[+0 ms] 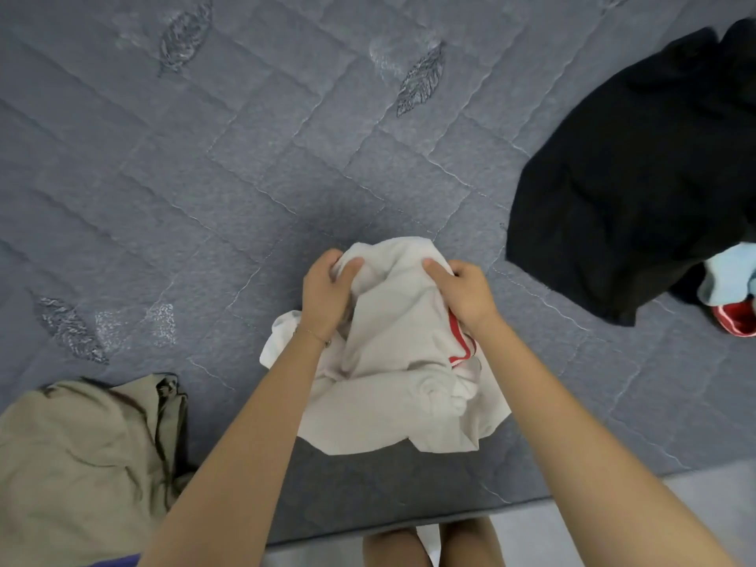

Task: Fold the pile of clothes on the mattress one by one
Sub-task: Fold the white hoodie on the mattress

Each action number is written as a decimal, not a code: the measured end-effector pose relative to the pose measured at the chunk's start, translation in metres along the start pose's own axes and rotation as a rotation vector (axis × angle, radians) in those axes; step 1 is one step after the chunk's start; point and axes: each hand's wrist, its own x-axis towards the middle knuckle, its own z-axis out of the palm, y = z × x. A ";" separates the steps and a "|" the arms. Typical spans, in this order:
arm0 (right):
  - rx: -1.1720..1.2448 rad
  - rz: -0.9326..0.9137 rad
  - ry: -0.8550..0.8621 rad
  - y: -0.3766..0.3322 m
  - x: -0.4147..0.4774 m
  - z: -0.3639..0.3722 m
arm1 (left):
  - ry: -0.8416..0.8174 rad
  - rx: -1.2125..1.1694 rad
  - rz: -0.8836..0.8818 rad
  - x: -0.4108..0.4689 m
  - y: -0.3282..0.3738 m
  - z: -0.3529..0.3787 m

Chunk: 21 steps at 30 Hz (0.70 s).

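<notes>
1. Two hands work one white garment [397, 362]. The left hand [327, 294] and right hand [462, 294] each grip its far edge, fingers curled into the cloth, thumbs on top, set close together.
2. The garment is bunched, not flat. Its long axis runs far-to-near: the gripped end points away from the person, and the loose end fans out toward the mattress's near edge.
3. A red stripe [460, 337] shows on its right side, just below the right hand (some trim, can't tell which part).
4. Position: near-centre of the grey quilted mattress [245, 178], between the two forearms. There is a shadow beneath it. Can't tell whether the lower folds rest on the mattress or hang just above.
5. A thin bracelet [311, 333] sits on the left wrist.
6. Other cloth:
   - A khaki garment [82, 464] lies crumpled at near left, well apart.
   - A black garment [634, 178] is spread at far right.
   - A light blue piece [728, 280] and a red piece [736, 319] touch the black garment's near-right edge.
7. Bare legs [429, 546] show at the bottom edge, off the mattress.
</notes>
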 end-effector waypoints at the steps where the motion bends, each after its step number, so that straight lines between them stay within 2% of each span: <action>1: 0.038 -0.028 0.020 -0.008 -0.008 -0.002 | 0.027 -0.035 0.018 -0.008 0.009 -0.003; 5: 0.154 -0.203 0.049 -0.053 -0.056 -0.015 | 0.154 -0.161 0.070 -0.036 0.063 -0.030; 14: 0.315 -0.481 0.152 -0.193 -0.175 -0.057 | 0.185 -0.256 0.381 -0.098 0.227 -0.103; 21: 0.403 -0.647 0.179 -0.274 -0.253 -0.109 | 0.267 -0.377 0.480 -0.158 0.319 -0.127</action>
